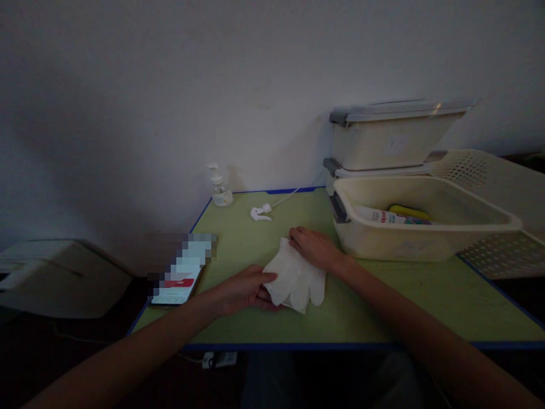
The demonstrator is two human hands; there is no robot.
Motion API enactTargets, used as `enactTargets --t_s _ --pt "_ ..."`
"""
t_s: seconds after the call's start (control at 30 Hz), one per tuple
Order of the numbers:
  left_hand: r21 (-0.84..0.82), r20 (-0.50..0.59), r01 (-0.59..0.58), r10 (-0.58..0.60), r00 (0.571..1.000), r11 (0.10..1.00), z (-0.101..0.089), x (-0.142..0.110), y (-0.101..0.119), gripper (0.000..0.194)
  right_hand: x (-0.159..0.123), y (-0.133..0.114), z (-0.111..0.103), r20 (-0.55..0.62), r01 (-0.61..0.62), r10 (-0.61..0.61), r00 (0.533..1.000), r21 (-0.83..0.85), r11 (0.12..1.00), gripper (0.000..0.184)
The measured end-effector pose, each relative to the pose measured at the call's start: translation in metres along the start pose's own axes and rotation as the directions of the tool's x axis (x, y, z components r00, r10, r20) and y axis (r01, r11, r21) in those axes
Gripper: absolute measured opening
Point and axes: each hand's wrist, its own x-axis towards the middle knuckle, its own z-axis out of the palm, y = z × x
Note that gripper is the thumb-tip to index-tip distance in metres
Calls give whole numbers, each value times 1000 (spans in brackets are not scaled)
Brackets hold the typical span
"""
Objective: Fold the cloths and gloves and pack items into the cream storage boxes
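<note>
White gloves (pixel 293 278) lie low over the green tabletop, their fingers pointing toward me; how many are layered I cannot tell. My left hand (pixel 251 289) pinches their left edge, thumb on top and fingers underneath. At the upper right edge, my right hand (pixel 313 245) is closed on them, with its fingertips curled over the cuff side and partly hidden. Beyond the gloves, a white trigger spray head (pixel 260 212) with a thin tube lies on the table.
A clear pump bottle (pixel 222 192) stands at the back left. A lit phone (pixel 181 275) lies on the left. To the right, an open cream bin (pixel 426 238) holds a tube and a yellow item, before stacked lidded boxes (pixel 395 139) and a perforated basket (pixel 502 176). The table (pixel 361 318) has blue edges.
</note>
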Motion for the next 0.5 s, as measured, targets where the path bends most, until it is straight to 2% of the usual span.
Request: enactTargets --t_s 0.1,0.23,0.4,0.5 --pt "185 -9 -15 17 1000 983 2 -4 1 45 -2 -1 1 -17 -17 16 1000 -21 1000 20" --pt "410 -65 66 -43 997 910 3 -6 5 47 -2 1 5 -21 -30 30 999 -25 999 21" --pt "562 -82 104 -70 994 821 -2 2 4 46 -1 4 7 -18 -37 37 999 -11 999 23" --pt "669 -92 109 -63 994 735 -3 2 4 44 -2 5 8 -25 -43 43 999 6 999 23"
